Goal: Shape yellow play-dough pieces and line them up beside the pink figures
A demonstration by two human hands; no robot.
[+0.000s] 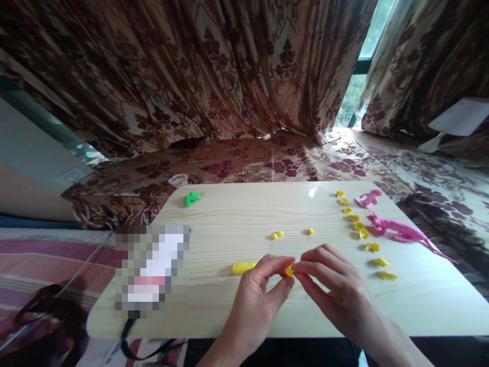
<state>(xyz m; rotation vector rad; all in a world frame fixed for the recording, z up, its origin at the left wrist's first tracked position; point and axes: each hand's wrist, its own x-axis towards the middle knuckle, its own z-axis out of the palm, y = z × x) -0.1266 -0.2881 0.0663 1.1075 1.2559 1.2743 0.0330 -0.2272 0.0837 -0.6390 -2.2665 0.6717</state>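
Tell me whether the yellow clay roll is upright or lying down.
Lying down: the yellow clay roll stretches along the tabletop, one end hidden behind the left hand.

Left grip, right grip, both pinched

Patterned curtains are hanging — a window is showing between them. A lamp is standing at right.

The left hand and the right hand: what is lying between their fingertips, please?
In the head view, a small yellow clay piece is between them, pinched by the left hand and the right hand.
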